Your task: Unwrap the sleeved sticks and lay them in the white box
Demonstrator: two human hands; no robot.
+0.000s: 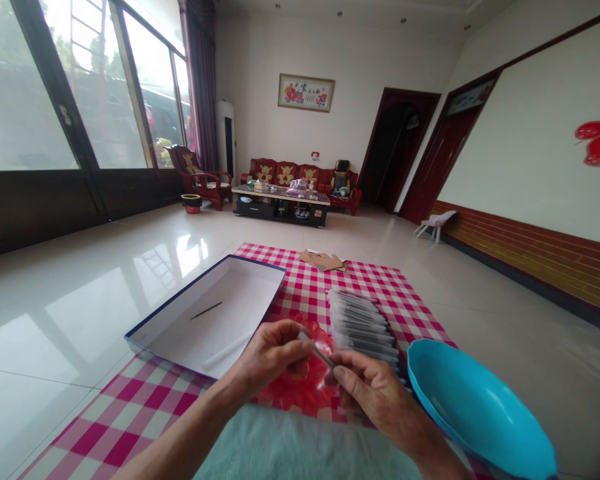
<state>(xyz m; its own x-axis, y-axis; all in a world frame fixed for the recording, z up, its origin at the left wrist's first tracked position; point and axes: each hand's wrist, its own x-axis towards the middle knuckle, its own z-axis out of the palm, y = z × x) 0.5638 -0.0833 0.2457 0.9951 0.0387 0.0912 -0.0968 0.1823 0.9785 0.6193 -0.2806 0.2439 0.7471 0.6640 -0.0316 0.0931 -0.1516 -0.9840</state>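
Both my hands meet over a red translucent plastic dish [300,387] on the red-and-white checked cloth [145,400]. My left hand [270,353] and my right hand [370,393] pinch a thin grey stick-like piece [316,349] between their fingertips, one at each end. Just beyond my right hand lies a row of several grey slim packets [363,323]. To the left stands an open white box lid [215,313] with a blue rim, with one thin dark stick [206,310] lying in it.
A turquoise plastic bowl [475,407] sits at my right. A pale green cloth [290,453] lies under my forearms. Cardboard scraps [325,260] lie at the cloth's far edge. Glossy tiled floor, a coffee table [280,203] and red sofa [300,175] are farther off.
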